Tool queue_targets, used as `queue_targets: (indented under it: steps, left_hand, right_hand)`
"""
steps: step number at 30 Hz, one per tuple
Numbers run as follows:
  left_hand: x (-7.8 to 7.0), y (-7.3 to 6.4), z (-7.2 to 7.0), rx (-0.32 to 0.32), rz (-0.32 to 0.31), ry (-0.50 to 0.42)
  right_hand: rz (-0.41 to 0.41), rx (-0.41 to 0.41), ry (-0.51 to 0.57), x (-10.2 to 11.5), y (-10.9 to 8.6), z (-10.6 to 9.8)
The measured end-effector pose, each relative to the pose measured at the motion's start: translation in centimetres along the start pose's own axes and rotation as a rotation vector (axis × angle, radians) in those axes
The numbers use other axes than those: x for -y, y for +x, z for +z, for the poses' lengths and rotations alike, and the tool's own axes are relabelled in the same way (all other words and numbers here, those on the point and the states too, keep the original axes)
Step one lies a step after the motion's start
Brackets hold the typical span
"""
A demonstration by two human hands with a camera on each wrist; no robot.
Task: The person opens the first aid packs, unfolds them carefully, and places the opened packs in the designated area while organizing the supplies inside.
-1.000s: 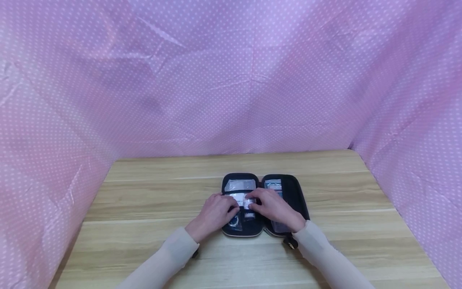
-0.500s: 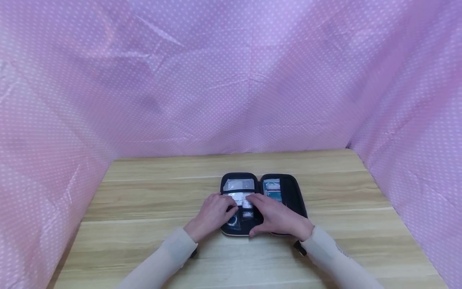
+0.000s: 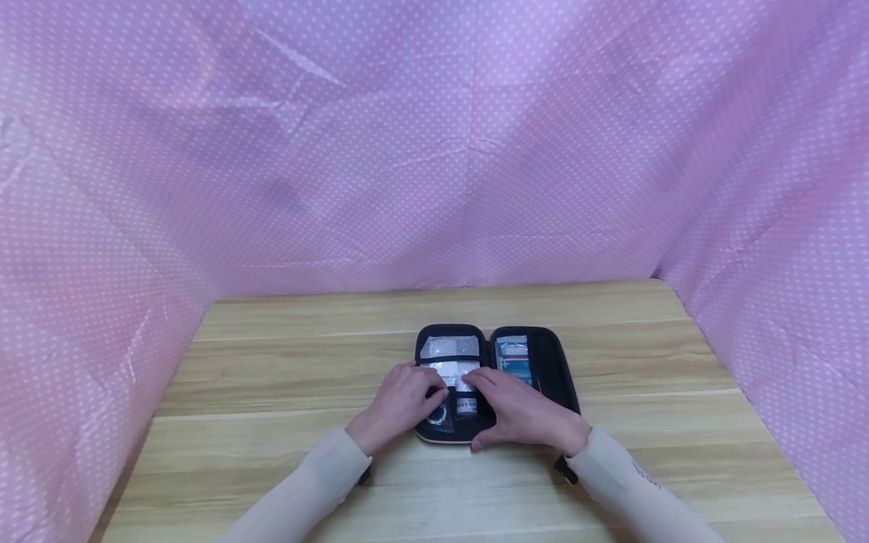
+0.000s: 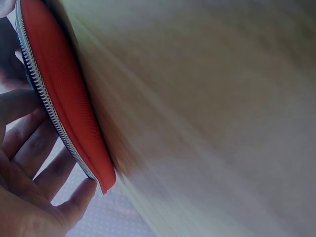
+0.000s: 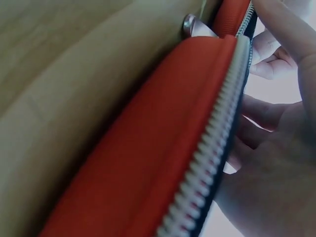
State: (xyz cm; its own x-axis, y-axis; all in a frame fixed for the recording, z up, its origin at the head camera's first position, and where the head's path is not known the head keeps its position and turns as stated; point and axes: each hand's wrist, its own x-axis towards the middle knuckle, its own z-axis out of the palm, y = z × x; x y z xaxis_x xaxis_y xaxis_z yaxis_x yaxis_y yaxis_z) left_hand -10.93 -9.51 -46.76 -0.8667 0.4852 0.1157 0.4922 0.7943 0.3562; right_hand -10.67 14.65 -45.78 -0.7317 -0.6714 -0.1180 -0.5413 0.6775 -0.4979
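A zip case (image 3: 456, 436) lies spread flat on the table, black inside and red outside with a pale zip (image 4: 44, 91). My left hand (image 3: 403, 396) rests over the left rim of its left half, fingers loosely bent and fingertips by the packets. My right hand (image 3: 526, 411) reaches across the right half; its fingertips touch a clear-wrapped white packet (image 3: 466, 377) under an elastic strap. The right thumb sits by the front edge. A small clear bag (image 3: 440, 417) with a dark ring-like item lies at the front left.
A teal packet (image 3: 514, 362) sits in the case's right half. Near the case's hinge is a shiny metal piece (image 5: 195, 27). Wood-grain table (image 3: 292, 354) surrounds the case, and pink dotted cloth (image 3: 434, 188) hangs behind and at both sides.
My right hand has shifted right and nearer me, its thumb moving from the packets to the case's front edge. More of the teal packet shows. The left hand has stayed nearly still.
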Motion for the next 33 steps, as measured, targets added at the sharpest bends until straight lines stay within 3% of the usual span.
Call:
queue_targets:
  steps: [15,29,33]
  left_hand:
    - [0.20,-0.10,-0.12,0.001,0.025,-0.025]
    - [0.04,-0.32,-0.22,-0.015,0.043,-0.029]
    - [-0.01,-0.46,-0.24,0.006,0.040,-0.031]
  right_hand:
    - [-0.036,-0.008,0.055,0.03,0.07,0.12]
    - [-0.069,-0.002,0.034,-0.14,0.05,0.21]
    - [-0.074,-0.015,0.012,-0.01,-0.21,0.24]
